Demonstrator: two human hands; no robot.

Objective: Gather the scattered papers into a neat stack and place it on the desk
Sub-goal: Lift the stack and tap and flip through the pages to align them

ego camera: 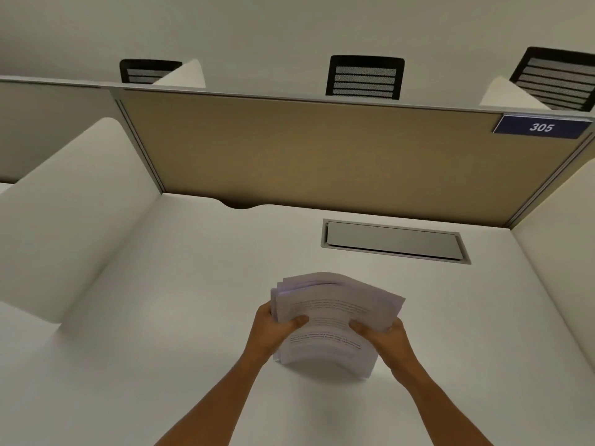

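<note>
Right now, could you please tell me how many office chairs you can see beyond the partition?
3. One chair at the left, one chair in the middle, one chair at the far right. Only their backs show above the partition; others may be hidden.

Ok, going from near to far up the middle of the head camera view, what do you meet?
Hands (left, right) gripping the stack of papers → bare desk → grey cable hatch → tan divider panel → black mesh chair behind it.

Both hands grip the papers (edges uneven) upright on the desk.
</note>
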